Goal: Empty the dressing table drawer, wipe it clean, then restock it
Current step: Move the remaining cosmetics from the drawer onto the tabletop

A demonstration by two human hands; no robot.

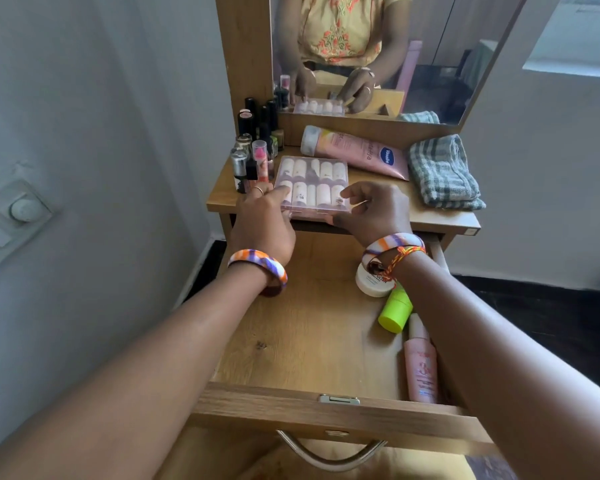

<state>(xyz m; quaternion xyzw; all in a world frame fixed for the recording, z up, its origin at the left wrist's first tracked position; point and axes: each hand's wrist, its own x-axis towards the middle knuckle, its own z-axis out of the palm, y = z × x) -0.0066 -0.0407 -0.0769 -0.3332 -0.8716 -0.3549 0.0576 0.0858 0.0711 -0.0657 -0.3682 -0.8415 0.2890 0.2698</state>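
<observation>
The wooden drawer [302, 341] stands pulled out below the dressing table top [440, 220]. A clear pink box of small white bottles [312, 183] rests at the table top's front edge. My left hand [262, 223] grips its left near corner and my right hand [374, 213] holds its right near corner. Inside the drawer, along the right side, lie a white cream jar [369, 284], a lime green bottle [395, 311] and a pink bottle [420, 362]. The drawer's left and middle floor is bare wood.
On the table top stand several nail polish and lipstick bottles [253, 147] at the left, a pink lotion tube [354, 150] lying at the back, and a folded checked cloth [442, 171] at the right. A mirror [378, 53] rises behind. A wall [84, 133] is close on the left.
</observation>
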